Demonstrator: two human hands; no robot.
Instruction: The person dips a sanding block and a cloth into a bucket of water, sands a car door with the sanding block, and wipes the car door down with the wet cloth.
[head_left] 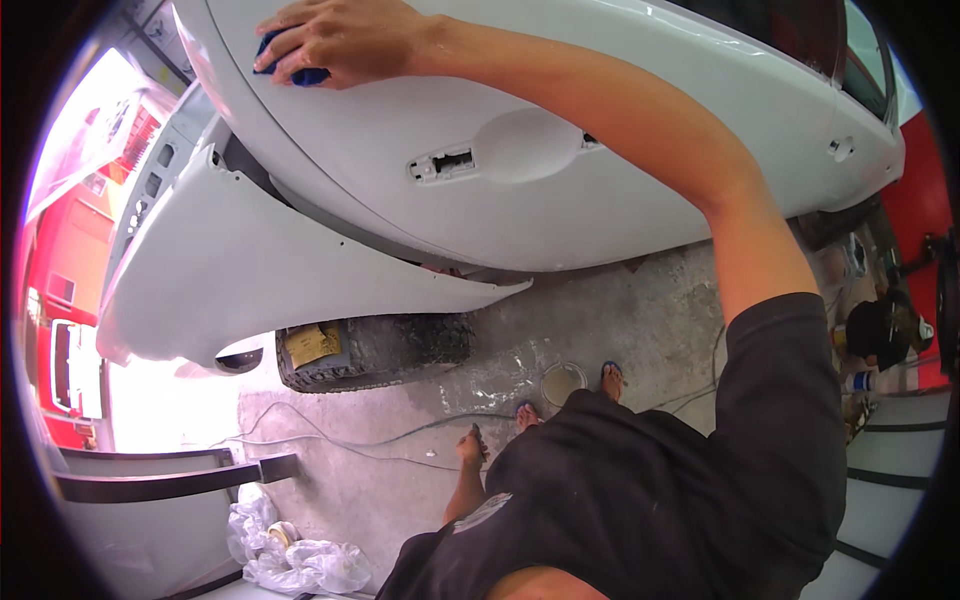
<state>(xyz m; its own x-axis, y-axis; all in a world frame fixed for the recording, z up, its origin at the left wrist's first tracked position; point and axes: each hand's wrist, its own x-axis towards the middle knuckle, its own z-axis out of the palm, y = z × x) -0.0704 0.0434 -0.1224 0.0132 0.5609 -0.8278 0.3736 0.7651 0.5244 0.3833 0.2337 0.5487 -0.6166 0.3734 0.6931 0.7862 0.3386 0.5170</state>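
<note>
My right hand (345,45) is closed over a dark blue cloth (310,77), pressing it against a white car door (370,130) near its far left edge. My right arm stretches across the door panel. Lower down, by my side, my left hand (469,449) is closed around a small dark grey object (478,434) whose kind I cannot make out. In the door, a door handle recess (525,140) has openings at its ends and no handle fitted.
Left of the door a white fender (230,250) stands out over a tyre (400,350) with yellowish paper on it. A bucket (563,381) of murky liquid stands by my feet. Hoses (370,440) cross the concrete floor. Plastic bags (300,560) lie at lower left, near a black-edged panel (160,485).
</note>
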